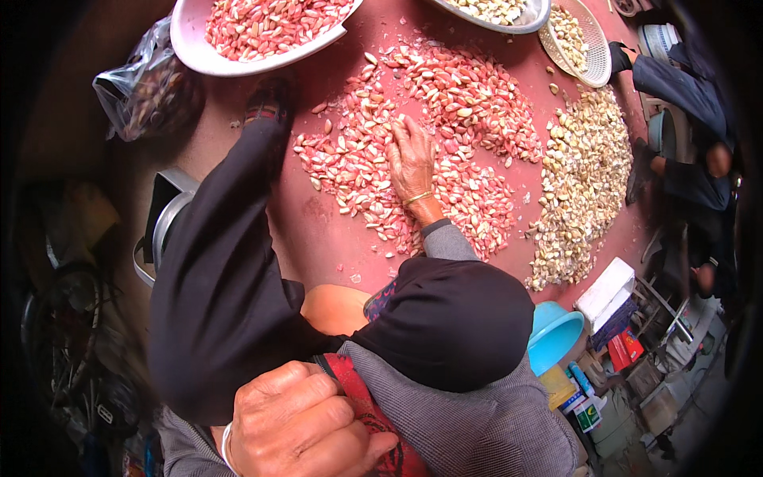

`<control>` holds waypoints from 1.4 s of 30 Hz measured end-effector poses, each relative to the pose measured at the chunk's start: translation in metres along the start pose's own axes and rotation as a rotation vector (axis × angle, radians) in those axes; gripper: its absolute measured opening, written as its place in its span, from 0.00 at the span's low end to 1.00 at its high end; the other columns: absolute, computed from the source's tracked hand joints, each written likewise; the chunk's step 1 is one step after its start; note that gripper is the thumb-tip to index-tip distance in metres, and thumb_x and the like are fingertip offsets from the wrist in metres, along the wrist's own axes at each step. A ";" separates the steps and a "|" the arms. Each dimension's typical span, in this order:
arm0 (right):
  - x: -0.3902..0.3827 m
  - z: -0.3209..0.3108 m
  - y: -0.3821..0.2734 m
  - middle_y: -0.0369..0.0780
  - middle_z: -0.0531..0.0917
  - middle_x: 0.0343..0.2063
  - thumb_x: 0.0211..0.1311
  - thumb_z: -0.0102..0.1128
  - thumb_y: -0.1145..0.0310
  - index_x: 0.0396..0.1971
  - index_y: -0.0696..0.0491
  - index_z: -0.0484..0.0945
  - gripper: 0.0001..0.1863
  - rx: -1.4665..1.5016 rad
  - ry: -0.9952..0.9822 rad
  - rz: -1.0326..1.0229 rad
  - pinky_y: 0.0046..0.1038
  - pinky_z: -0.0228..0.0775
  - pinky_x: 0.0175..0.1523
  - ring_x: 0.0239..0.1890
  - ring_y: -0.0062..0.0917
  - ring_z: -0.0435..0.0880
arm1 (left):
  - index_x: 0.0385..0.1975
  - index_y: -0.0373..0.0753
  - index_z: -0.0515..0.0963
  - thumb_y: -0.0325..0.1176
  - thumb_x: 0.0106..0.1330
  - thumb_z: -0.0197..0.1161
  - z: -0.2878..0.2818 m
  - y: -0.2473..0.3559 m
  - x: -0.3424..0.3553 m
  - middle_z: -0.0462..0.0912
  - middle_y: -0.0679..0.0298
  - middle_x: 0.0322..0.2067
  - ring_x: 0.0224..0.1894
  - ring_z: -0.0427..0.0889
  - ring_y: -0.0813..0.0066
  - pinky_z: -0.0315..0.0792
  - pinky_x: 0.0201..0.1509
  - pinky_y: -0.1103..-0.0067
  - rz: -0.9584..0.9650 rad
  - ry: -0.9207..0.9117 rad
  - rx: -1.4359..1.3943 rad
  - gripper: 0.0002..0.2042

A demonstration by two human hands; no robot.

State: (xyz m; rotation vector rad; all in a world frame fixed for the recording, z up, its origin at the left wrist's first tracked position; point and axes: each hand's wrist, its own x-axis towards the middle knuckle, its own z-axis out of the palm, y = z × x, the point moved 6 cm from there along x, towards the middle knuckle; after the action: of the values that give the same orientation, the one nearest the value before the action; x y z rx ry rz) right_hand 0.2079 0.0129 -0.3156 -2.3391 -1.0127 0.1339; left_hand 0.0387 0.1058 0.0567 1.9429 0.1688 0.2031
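Observation:
My right hand [410, 159], with a bangle at its wrist, reaches into a spread of pink-and-cream garlic cloves [469, 103] on a red surface [326, 222]. Its fingers are bent onto the cloves; what they hold, if anything, is hidden. My left hand [306, 413] is curled closed at the bottom, over my lap near a red-patterned cloth [354, 374]; its contents are hidden. A long heap of paler cloves [576, 175] lies to the right. At the top are a white basin of pink cloves [183, 40], a grey basin [524, 24] and a mesh basket [596, 67], both holding pale cloves.
A plastic bag [151, 99] and metal object [171, 207] sit left of my bent leg [207, 270]. A co-worker [691, 119] in dark clothes is at the far right. A blue basin [552, 334], white box [604, 294] and clutter stand lower right; a bicycle wheel [63, 334] is lower left.

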 end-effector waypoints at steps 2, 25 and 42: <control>-0.002 -0.006 0.006 0.45 0.74 0.58 0.64 0.58 0.69 0.54 0.53 0.78 0.18 0.044 0.056 0.030 0.42 0.60 0.66 0.62 0.40 0.70 | 0.16 0.34 0.74 0.24 0.46 0.74 -0.005 0.004 -0.001 0.72 0.60 0.16 0.16 0.71 0.67 0.62 0.22 0.75 0.023 0.029 -0.062 0.12; 0.070 -0.002 0.066 0.43 0.85 0.31 0.63 0.57 0.73 0.41 0.57 0.81 0.09 0.183 0.106 0.205 0.31 0.76 0.39 0.30 0.29 0.86 | 0.16 0.33 0.73 0.23 0.40 0.72 -0.015 0.009 -0.010 0.69 0.60 0.16 0.17 0.67 0.67 0.57 0.21 0.74 0.100 0.066 -0.117 0.11; 0.123 0.022 0.051 0.48 0.87 0.33 0.61 0.63 0.53 0.39 0.51 0.82 0.17 -0.232 -0.157 0.304 0.44 0.76 0.45 0.39 0.45 0.86 | 0.17 0.32 0.74 0.22 0.41 0.72 -0.009 0.007 -0.005 0.70 0.59 0.17 0.18 0.69 0.66 0.58 0.22 0.74 0.052 0.030 -0.078 0.10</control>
State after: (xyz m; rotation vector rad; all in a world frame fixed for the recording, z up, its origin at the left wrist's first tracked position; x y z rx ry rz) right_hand 0.3210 0.0812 -0.3455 -2.7211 -0.7712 0.3381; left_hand 0.0323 0.1099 0.0660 1.8688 0.1281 0.2699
